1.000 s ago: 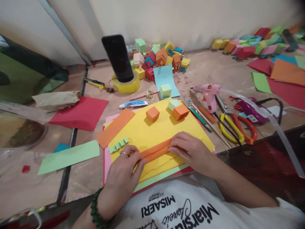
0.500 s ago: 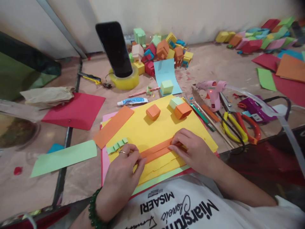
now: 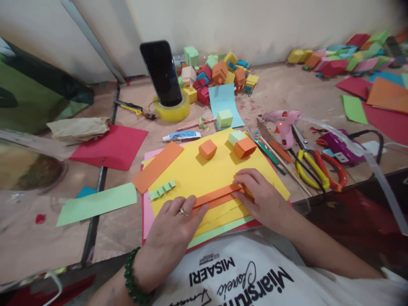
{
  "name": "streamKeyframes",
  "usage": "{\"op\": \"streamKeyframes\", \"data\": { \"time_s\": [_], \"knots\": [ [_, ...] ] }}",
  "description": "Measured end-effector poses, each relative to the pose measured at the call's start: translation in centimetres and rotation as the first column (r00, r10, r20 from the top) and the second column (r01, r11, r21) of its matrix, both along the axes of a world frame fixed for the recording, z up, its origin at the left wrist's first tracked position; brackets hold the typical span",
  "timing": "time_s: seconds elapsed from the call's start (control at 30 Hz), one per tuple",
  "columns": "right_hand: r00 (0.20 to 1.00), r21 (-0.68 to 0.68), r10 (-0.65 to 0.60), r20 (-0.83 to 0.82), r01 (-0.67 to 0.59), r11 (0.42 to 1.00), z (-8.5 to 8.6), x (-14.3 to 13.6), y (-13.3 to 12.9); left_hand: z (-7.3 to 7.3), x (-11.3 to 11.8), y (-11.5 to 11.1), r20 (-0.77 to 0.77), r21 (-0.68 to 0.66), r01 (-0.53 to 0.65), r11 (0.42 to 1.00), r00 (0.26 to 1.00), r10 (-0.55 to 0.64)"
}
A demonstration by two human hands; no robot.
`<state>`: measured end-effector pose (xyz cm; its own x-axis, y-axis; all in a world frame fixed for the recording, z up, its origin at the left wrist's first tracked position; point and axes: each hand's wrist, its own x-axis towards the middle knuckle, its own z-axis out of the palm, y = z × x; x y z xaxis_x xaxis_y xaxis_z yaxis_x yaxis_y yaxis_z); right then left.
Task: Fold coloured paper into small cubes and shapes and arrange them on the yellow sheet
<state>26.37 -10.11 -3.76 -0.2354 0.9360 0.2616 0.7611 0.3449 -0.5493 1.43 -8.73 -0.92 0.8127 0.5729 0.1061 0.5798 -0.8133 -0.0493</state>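
Both hands are on a folded orange paper strip [image 3: 219, 196] that lies over a stack of coloured sheets, with a yellow sheet [image 3: 191, 174] on top. My left hand [image 3: 177, 221], wearing a ring and a green bead bracelet, pinches the strip's left end. At the other end my right hand [image 3: 259, 197] has thumb and fingers closed on the paper. A pleated light green strip [image 3: 162, 190] sits just beyond my left hand. Further up the yellow sheet are an orange paper box [image 3: 208, 149], an open orange box [image 3: 245, 147] and a pale green one [image 3: 236, 137].
A phone [image 3: 162, 74] leans in a yellow tape roll [image 3: 172, 109]. To the right are a pink glue gun [image 3: 284, 123], scissors [image 3: 310, 165] and a wooden stick [image 3: 287, 168]. Several paper boxes [image 3: 219, 72] are heaped by the wall. Flat green paper [image 3: 98, 205] lies at left.
The orange strip's far side now looks folded over toward me. My left hand has shifted slightly right, its fingers flatter along the strip. The camera view has moved a little.
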Motion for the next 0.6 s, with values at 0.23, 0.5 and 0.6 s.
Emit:
{"op": "streamKeyframes", "data": {
  "time_s": [0.23, 0.5, 0.6],
  "knots": [
    [0.978, 0.218, -0.029, 0.207, -0.017, 0.976, 1.8, 1.5, -0.4, 0.0, 0.6, 0.3, 0.067, -0.201, 0.06, 0.978, 0.997, -0.048],
    [0.912, 0.158, 0.305, 0.275, -0.355, 0.921, 3.1, -1.3, 0.5, 1.2, 2.1, 1.8, 0.025, -0.261, -0.013, 0.965, 0.999, 0.02],
    [0.898, 0.082, 0.339, 0.281, -0.375, 0.924, 1.8, -1.3, 1.4, 1.5, 2.3, 2.0, 0.028, -0.257, -0.047, 0.965, 0.998, 0.056]
  ]
}}
